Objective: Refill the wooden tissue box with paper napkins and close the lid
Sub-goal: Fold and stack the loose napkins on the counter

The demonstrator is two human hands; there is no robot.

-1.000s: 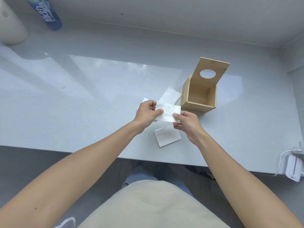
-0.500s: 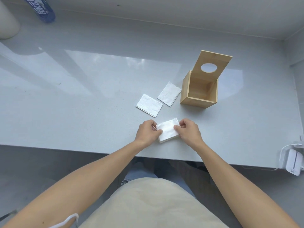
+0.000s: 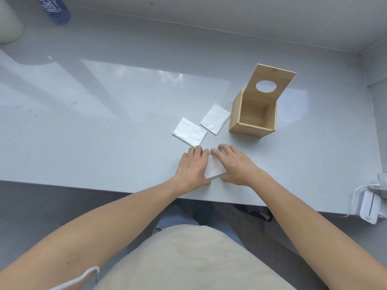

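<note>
Flattening a napkin stack [image 3: 215,168] near the worktop's [image 3: 104,122] front edge, both hands' fingers [image 3: 219,150] spread flat on it. Next, I reckon: pinch it, drop it in the open wooden box [image 3: 249,128] just beyond.

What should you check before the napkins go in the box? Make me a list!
1. Lid open: ok, it stands tilted up at the back of the wooden box.
2. Box has room: ok, no napkins show inside.
3. Napkin stack squared up: cannot tell, the hands cover most of it.
4. Both hands on the stack: ok, left hand and right hand press it flat on the table.
5. Other napkins ready: ok, two loose napkins lie left of the box.
</note>
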